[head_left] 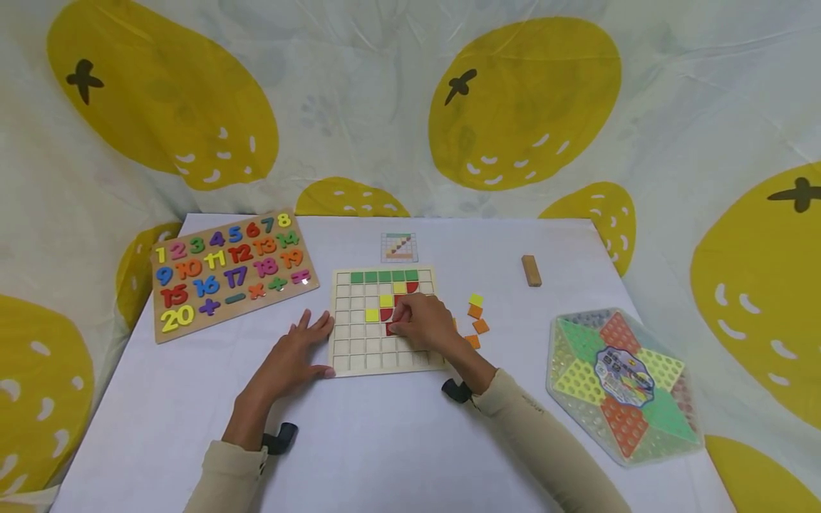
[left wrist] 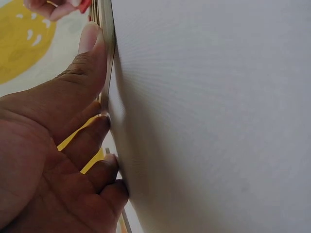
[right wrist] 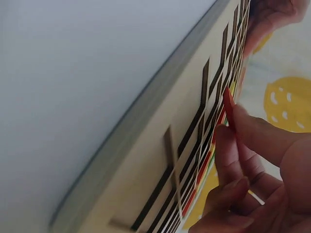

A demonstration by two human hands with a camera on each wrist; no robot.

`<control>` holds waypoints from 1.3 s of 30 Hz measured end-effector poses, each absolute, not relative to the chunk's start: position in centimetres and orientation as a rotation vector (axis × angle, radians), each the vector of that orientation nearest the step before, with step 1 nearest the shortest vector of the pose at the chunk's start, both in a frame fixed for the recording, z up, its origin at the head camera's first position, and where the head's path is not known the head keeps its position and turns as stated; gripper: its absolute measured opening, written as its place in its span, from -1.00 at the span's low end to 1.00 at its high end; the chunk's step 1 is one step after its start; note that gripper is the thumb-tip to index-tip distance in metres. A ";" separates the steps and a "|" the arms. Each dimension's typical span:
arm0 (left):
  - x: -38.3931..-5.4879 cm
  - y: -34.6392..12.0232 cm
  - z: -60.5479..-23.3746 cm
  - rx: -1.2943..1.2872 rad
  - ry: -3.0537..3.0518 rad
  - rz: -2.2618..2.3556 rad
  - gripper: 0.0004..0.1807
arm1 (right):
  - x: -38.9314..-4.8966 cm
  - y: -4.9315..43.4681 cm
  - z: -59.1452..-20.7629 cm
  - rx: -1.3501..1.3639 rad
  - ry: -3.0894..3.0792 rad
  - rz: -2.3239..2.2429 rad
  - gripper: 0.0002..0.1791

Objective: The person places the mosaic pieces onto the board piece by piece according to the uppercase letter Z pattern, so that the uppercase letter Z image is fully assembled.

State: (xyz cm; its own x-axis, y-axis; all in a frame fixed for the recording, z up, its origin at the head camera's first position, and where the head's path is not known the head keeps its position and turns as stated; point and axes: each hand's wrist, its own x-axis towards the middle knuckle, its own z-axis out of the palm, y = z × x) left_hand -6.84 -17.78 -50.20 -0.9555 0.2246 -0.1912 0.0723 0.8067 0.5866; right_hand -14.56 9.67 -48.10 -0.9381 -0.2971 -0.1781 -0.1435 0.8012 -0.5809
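Observation:
A wooden grid board (head_left: 349,349) lies flat on the white table, with green tiles (head_left: 385,276) along its top row and yellow tiles (head_left: 373,315) and red tiles (head_left: 412,286) set diagonally below. My right hand (head_left: 423,320) is over the board's middle. In the right wrist view its thumb and fingers pinch a red tile (right wrist: 229,108) just at the grid. My left hand (head_left: 291,360) rests at the board's left edge, fingers spread and thumb at the lower corner. The left wrist view shows that thumb (left wrist: 87,53) against the board's edge.
Loose orange tiles (head_left: 480,326) and a yellow tile (head_left: 476,300) lie right of the board. A small pattern card (head_left: 399,247) sits behind it. On the left is a number puzzle board (head_left: 234,274); on the right are a wooden block (head_left: 531,271) and a hexagonal game board (head_left: 625,385).

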 end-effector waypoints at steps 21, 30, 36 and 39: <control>-6.7 -17.5 -49.9 0.225 2.744 0.882 0.13 | -14.9 10.8 -47.9 -0.363 2.702 -0.891 -0.84; -6.7 -17.5 -49.9 0.224 2.753 0.865 0.12 | -16.3 16.0 -47.4 -0.257 2.733 -1.037 -0.81; -6.7 -17.5 -49.9 0.234 2.756 0.867 0.13 | -16.9 19.4 -47.0 -0.129 2.795 -0.985 -0.78; -6.7 -17.5 -49.8 0.237 2.755 0.872 0.14 | -17.2 21.0 -46.9 -0.086 2.821 -0.960 -0.77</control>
State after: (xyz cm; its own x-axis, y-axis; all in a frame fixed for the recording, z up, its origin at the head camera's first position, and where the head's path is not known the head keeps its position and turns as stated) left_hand -6.73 -17.52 -49.84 -0.9576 0.2251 -0.1796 0.0808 0.8086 0.5828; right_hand -17.17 21.04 -46.95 -0.9854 -0.1059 -0.1332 -0.0027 0.7923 -0.6102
